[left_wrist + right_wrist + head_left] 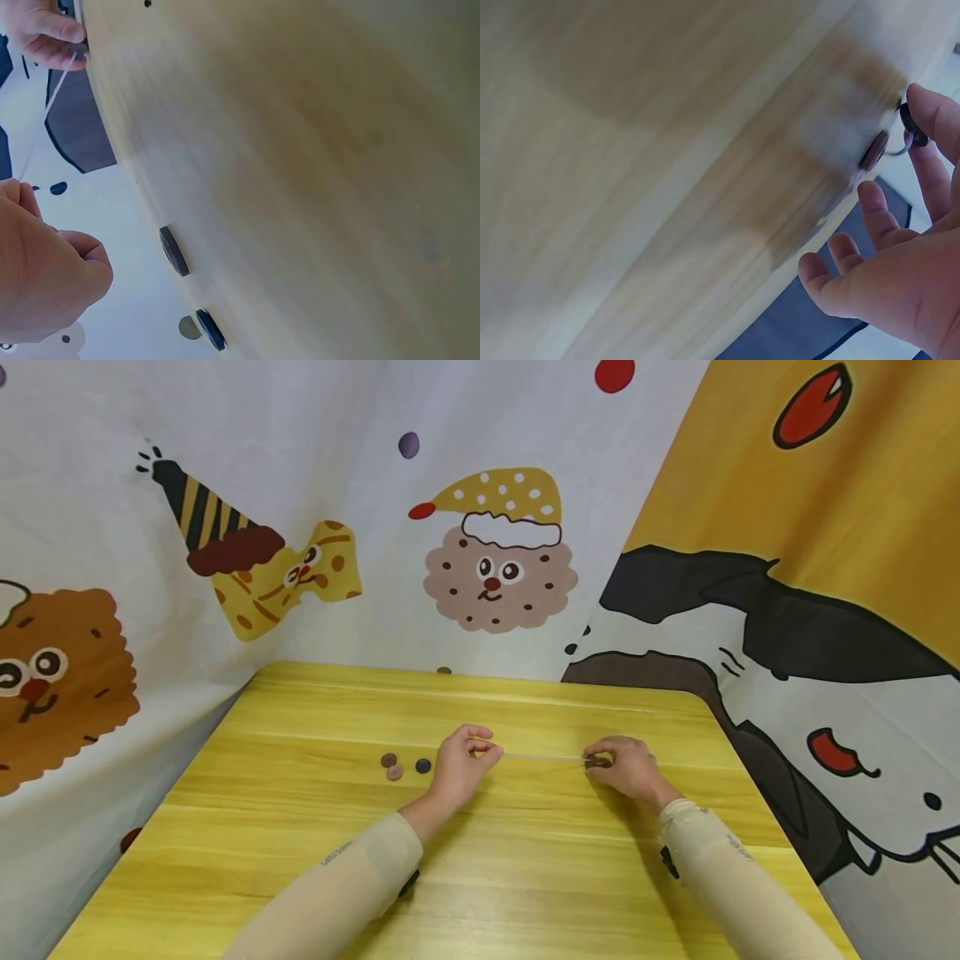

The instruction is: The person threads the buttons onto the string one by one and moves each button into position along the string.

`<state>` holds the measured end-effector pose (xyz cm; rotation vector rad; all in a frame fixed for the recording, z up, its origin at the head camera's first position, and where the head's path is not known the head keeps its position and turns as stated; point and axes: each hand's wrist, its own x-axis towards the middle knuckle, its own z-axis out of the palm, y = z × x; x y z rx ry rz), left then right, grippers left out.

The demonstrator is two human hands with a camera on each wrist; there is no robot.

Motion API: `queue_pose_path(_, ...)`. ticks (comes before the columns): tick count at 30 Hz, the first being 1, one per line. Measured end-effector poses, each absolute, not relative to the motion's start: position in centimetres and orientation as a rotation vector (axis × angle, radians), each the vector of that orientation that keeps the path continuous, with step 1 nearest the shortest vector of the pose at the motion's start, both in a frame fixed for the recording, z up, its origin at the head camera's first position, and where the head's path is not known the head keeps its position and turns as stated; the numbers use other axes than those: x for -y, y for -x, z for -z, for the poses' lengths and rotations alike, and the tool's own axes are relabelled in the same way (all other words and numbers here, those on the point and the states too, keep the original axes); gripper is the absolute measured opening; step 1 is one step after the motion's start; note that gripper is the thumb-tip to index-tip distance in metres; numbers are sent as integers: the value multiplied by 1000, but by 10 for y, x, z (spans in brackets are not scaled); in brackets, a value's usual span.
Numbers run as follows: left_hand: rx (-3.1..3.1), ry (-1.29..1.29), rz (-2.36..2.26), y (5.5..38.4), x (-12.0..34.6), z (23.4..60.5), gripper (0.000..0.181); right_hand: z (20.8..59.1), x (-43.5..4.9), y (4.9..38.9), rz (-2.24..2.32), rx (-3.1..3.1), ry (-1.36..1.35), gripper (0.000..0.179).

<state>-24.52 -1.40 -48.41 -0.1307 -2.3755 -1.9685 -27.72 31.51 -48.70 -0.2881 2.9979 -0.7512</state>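
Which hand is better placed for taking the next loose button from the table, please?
Probably the left hand, although it pinches the string: the dark blue button lies close beside it. The right hand is farther and holds a dark button.

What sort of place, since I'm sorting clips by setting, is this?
Probably an indoor spot set up for small handiwork: a wood-grain table, a cartoon-print cloth hung behind it, and string held taut. The wider room isn't shown.

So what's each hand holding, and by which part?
Left hand: pinches the string at the left end of its visible stretch. Right hand: pinches a dark disc, apparently by its rim.
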Motion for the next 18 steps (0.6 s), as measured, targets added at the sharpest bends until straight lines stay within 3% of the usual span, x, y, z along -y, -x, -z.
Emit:
queue_pose_path(9,2349,121,2002,244,13,483,22,488,-339,279,792,-2938,251,36)
queue_pose_path(18,2349,117,2008,245,12,483,21,478,-324,275,828,-2899,296,58)
